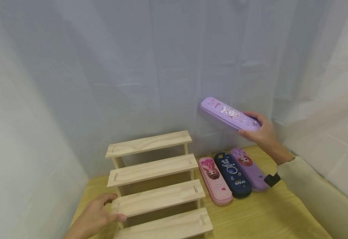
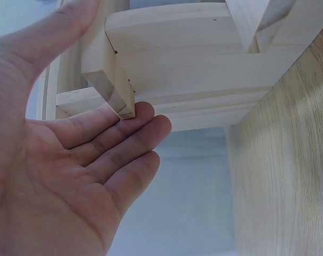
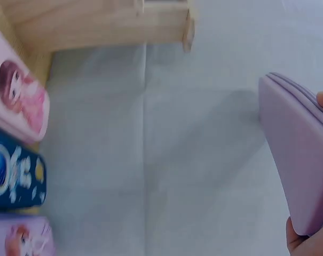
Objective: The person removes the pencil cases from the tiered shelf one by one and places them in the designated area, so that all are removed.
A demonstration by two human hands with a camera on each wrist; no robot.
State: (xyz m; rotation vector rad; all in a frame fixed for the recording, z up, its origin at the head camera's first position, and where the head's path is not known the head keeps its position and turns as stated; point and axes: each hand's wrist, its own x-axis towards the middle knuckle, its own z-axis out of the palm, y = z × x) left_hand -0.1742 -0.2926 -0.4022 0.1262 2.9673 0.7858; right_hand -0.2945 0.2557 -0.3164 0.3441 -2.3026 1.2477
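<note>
In the head view my right hand grips one end of a lilac pencil case with a white rabbit picture. The case is raised in the air and tilted, its far end pointing left. The right wrist view shows the plain side of this lilac case, with fingertips at its edges. My left hand holds the left end of one step of a wooden tiered rack, thumb in front and fingers behind. From the left wrist, the fingers touch the end of that board.
Right of the rack, a pink case, a navy space-themed case and a purple case lie side by side on the wooden table. Pale sheeting hangs behind and at both sides.
</note>
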